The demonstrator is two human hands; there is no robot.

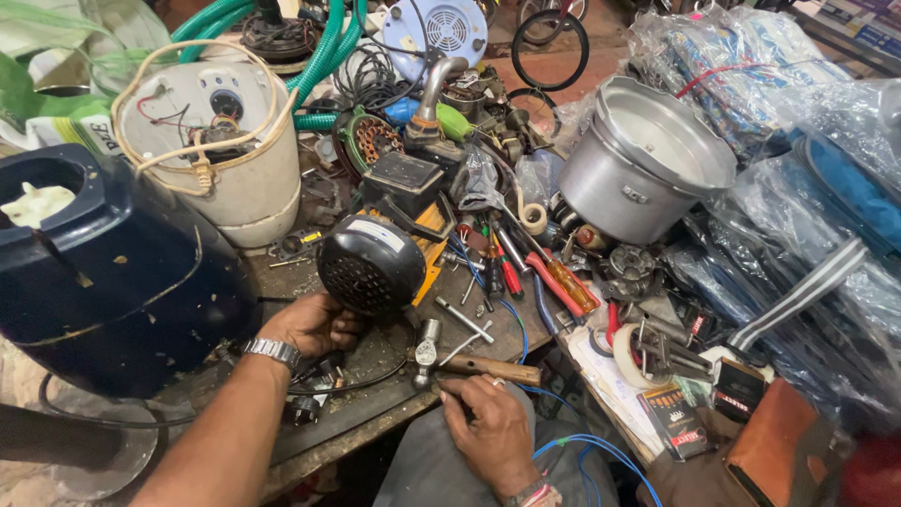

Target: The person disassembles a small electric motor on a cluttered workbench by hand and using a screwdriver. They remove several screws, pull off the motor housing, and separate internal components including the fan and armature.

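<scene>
A black motor (372, 263) with a grilled end cap stands near the middle of the desk (375, 399), its near-left side cupped by the left hand (314, 324), whose fingers curl against the housing; a metal watch (272, 351) sits on that wrist. Just right of the motor lies a hammer (469, 361) with a wooden handle. The right hand (488, 427) rests at the near edge of the desk with its fingertips closed on the handle's near side. Beyond the hammer, screwdrivers (558, 282) with red and orange grips lie among loose tools. Far right sits a tilted metal pot (643, 160), with plastic-wrapped goods (807, 188) beside it. To the left stand a dark blue housing (113, 272) and, farther back, a white appliance body (225, 141) with exposed wiring. Green hose (324, 47) runs along the far side.
</scene>
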